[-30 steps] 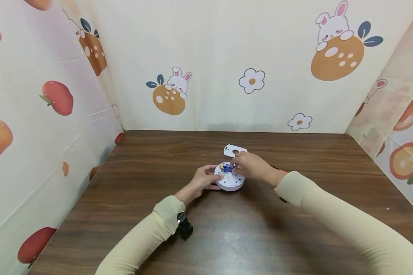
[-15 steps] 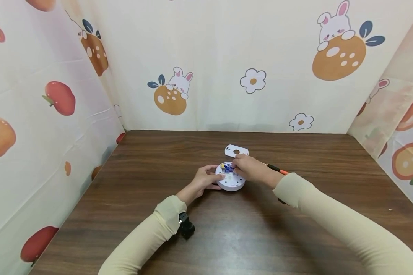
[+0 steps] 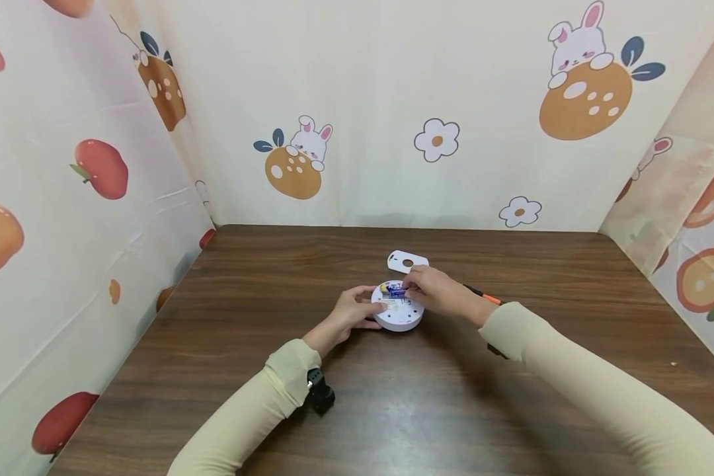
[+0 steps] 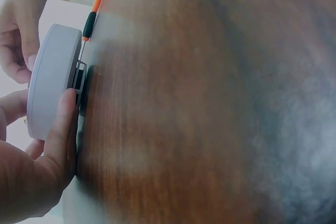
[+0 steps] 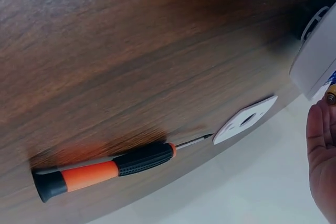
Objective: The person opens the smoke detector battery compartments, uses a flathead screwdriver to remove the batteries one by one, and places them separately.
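Observation:
A white round smoke alarm (image 3: pixel 397 317) is tilted back-up above the table in the head view. My left hand (image 3: pixel 350 311) grips its left side, thumb on the back face and fingers underneath. In the alarm's open compartment sit blue batteries (image 3: pixel 395 291), with a yellow part at the left end. My right hand (image 3: pixel 437 291) reaches over the right side of the compartment. Its thumb and fingers pinch a blue battery (image 5: pixel 331 97), whose gold end shows at the edge of the right wrist view. The fingertips partly hide the battery.
Behind the alarm lies a white mounting plate (image 3: pixel 400 262) with a round hole. A screwdriver (image 5: pixel 92 175) with an orange and black handle lies beside it, its tip near the plate. Patterned curtains (image 3: pixel 363 99) border the wooden table (image 3: pixel 274 264).
My right hand's fingers have shifted slightly over the compartment, and more of the blue battery shows between them. My left hand keeps its grip on the smoke alarm in nearly the same place.

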A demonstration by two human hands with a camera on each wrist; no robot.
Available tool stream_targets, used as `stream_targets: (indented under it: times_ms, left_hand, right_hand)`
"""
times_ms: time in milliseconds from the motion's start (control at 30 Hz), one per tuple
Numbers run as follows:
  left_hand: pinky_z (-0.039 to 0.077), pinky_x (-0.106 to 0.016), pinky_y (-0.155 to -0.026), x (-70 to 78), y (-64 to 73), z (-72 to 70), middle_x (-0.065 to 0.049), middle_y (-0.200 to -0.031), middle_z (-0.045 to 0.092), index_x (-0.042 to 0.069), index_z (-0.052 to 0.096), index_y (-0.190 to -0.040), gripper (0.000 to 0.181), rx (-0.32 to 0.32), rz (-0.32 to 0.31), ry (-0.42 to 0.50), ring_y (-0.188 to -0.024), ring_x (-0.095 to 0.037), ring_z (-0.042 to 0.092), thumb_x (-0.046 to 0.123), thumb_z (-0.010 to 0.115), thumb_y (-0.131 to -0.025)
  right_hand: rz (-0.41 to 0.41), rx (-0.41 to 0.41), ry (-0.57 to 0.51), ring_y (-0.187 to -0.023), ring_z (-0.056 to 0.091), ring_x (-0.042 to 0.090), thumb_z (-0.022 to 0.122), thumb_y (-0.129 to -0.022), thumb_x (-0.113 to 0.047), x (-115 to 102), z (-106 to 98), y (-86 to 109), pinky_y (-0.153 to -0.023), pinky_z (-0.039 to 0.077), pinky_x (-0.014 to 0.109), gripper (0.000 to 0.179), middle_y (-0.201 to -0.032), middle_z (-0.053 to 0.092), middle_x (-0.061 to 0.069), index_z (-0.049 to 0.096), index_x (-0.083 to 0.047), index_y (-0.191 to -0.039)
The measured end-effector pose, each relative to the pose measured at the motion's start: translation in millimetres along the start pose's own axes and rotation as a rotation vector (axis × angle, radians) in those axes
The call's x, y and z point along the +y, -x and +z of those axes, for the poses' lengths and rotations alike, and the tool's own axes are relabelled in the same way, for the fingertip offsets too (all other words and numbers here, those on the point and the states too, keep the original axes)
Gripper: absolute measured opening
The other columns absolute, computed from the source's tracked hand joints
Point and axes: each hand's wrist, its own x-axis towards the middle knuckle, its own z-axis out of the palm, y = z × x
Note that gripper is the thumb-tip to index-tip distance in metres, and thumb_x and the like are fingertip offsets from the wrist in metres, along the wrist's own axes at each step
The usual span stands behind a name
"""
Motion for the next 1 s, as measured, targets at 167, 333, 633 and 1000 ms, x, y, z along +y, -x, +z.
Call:
stream_targets:
  times_ms: [167, 333, 633, 1000]
  left_hand:
    - [0.060, -0.033, -0.062, 0.8, 0.6, -1.4, -0.015, -0.094, 0.062, -0.001, 0.052, -0.132, 0.051, -0.001, 0.018, 0.008, -0.066, -0.016, 0.063, -0.003, 0.068, -0.085]
    - [0.060, -0.034, -0.064, 1.3, 0.7, -3.6, -0.016, -0.097, 0.062, 0.000, 0.052, -0.133, 0.051, -0.001, 0.013, 0.002, -0.068, -0.017, 0.063, -0.003, 0.068, -0.085]
    - [0.060, -0.036, -0.065, -0.3, -0.1, -6.0, -0.017, -0.101, 0.059, 0.000, 0.052, -0.132, 0.050, -0.011, -0.005, -0.003, -0.070, -0.019, 0.063, -0.001, 0.069, -0.085]
    - [0.060, -0.036, -0.065, -3.2, 0.2, -4.5, -0.018, -0.102, 0.059, 0.003, 0.054, -0.131, 0.050, -0.024, -0.033, -0.025, -0.073, -0.021, 0.064, 0.001, 0.070, -0.085]
  right_hand:
    - [-0.004, 0.066, -0.056, -0.078, 0.053, 0.017, 0.066, -0.087, 0.002, 4.4, -5.7, -5.2, -0.067, 0.052, 0.031, 0.009, -0.087, 0.059, 0.005, 0.065, 0.002, -0.095]
    - [0.008, 0.134, -0.103, -0.074, 0.053, 0.017, 0.067, -0.086, 0.003, 7.8, -9.8, -13.3, -0.063, 0.052, 0.028, 0.008, -0.083, 0.058, 0.006, 0.065, 0.003, -0.093]
    - [0.042, 0.190, -0.153, -0.074, 0.054, 0.018, 0.067, -0.085, 0.003, 15.5, -7.9, -32.6, -0.063, 0.051, 0.030, 0.007, -0.083, 0.059, 0.008, 0.066, 0.005, -0.092]
    - [0.097, 0.217, -0.190, -0.072, 0.055, 0.018, 0.067, -0.086, 0.003, 25.7, 10.0, -56.4, -0.062, 0.051, 0.028, 0.004, -0.082, 0.060, 0.008, 0.067, 0.005, -0.089]
